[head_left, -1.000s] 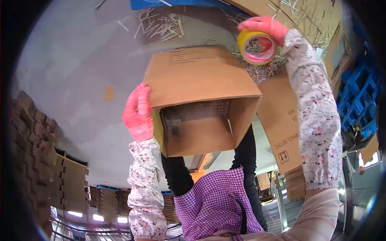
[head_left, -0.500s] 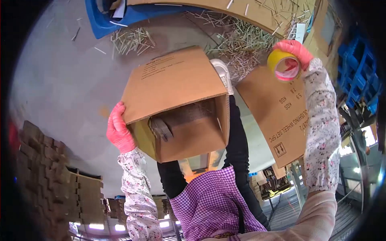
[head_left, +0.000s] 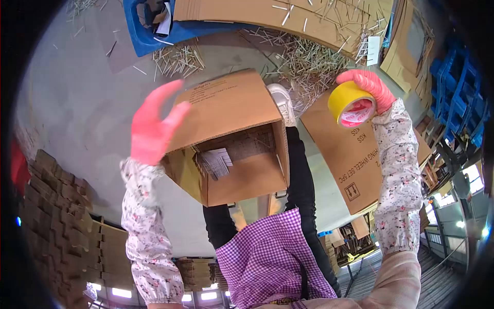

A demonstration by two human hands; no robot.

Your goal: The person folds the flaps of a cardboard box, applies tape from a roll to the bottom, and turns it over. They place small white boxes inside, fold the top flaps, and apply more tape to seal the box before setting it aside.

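An open cardboard box (head_left: 242,105) rests between my legs with its opening toward me. Inside it lies a stack of white printed slips (head_left: 217,162). My left hand (head_left: 154,126), in a pink glove, is raised over the box's left side, thumb and fingers apart and holding nothing. In my right hand (head_left: 371,87), also gloved in pink, is a roll of yellow tape (head_left: 351,104), gripped at its upper right edge. Below that hand a printed cardboard box (head_left: 355,159) stands to the right of my leg.
Thin white sticks (head_left: 314,59) lie heaped on the floor ahead, beside flat cardboard (head_left: 247,10) on a blue pallet (head_left: 146,44). Stacked cardboard (head_left: 56,206) stands at left. Blue pallets (head_left: 458,98) are piled at right.
My left hand has let go of the box's left edge, risen and opened. My right hand has come down and slightly left with the tape roll.
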